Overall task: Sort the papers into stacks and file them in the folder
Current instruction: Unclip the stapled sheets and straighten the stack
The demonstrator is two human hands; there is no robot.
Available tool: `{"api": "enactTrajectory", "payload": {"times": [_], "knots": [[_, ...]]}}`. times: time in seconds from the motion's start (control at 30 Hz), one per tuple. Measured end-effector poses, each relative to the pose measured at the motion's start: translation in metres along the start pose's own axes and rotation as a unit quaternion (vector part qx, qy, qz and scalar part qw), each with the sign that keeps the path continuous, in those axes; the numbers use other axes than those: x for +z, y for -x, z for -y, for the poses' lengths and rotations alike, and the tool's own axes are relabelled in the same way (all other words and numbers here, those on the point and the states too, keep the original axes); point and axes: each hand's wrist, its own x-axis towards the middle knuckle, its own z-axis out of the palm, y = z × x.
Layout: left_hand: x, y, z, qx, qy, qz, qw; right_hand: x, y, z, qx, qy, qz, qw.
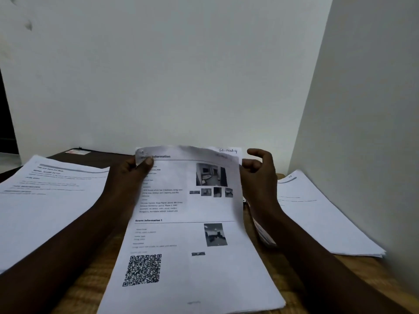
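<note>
A stack of printed sheets (188,225) with photos and a QR code lies in the middle of the wooden table (95,273). My left hand (133,175) pinches the top left corner of the uppermost sheet, which curls up and toward me. My right hand (260,175) touches the sheet's top right edge, fingers half curled, index finger raised. A sheet behind it bears the handwritten label "SECTION-4" (227,150). A second stack of papers (45,200) lies at the left, a third stack (322,214) at the right. A dark folder (95,156) lies at the back left.
White walls close in behind and on the right, right beside the right-hand stack. A small card with red print (263,232) pokes out under my right wrist. A label sticker (77,152) sits on the dark folder.
</note>
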Motion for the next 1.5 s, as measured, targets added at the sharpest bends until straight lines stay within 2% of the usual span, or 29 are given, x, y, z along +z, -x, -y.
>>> {"api": "enactTrajectory", "payload": {"times": [0.1,0.47,0.6,0.67,0.77,0.87,0.93,1.03,1.1,1.27,1.5], "knots": [[-0.004,-0.004,0.003,0.01,-0.014,-0.021,1.0,0.002,0.0,0.0,-0.025,0.037,0.006,0.999],[-0.001,-0.004,0.004,0.011,-0.029,-0.043,0.999,0.006,0.006,0.004,-0.115,0.076,-0.051,0.989],[-0.004,-0.005,0.003,0.019,-0.032,-0.052,0.998,0.01,0.012,0.005,-0.204,0.099,-0.045,0.973],[-0.005,-0.006,0.002,0.028,-0.036,-0.069,0.997,0.01,0.014,0.007,-0.232,0.082,-0.002,0.969],[-0.007,-0.007,0.001,0.034,-0.04,-0.08,0.995,0.015,0.019,0.01,-0.168,0.008,0.114,0.979],[-0.006,-0.006,-0.001,0.028,-0.041,-0.069,0.996,0.021,0.023,0.01,-0.088,-0.043,0.157,0.983],[-0.005,-0.004,-0.002,0.02,-0.026,-0.054,0.998,0.02,0.021,0.011,-0.05,-0.089,0.128,0.987],[-0.005,-0.003,-0.002,0.011,-0.008,-0.025,1.0,0.013,0.014,0.006,-0.049,0.008,0.026,0.998],[-0.004,-0.002,-0.003,0.007,-0.007,-0.016,1.0,0.009,0.01,0.004,-0.051,0.049,-0.004,0.998],[-0.002,-0.001,-0.004,0.02,-0.028,-0.031,0.999,0.004,0.008,0.004,-0.032,0.029,-0.011,0.999],[-0.002,-0.003,-0.003,0.02,-0.029,-0.061,0.998,0.009,0.013,0.012,-0.157,0.041,-0.012,0.987]]}}
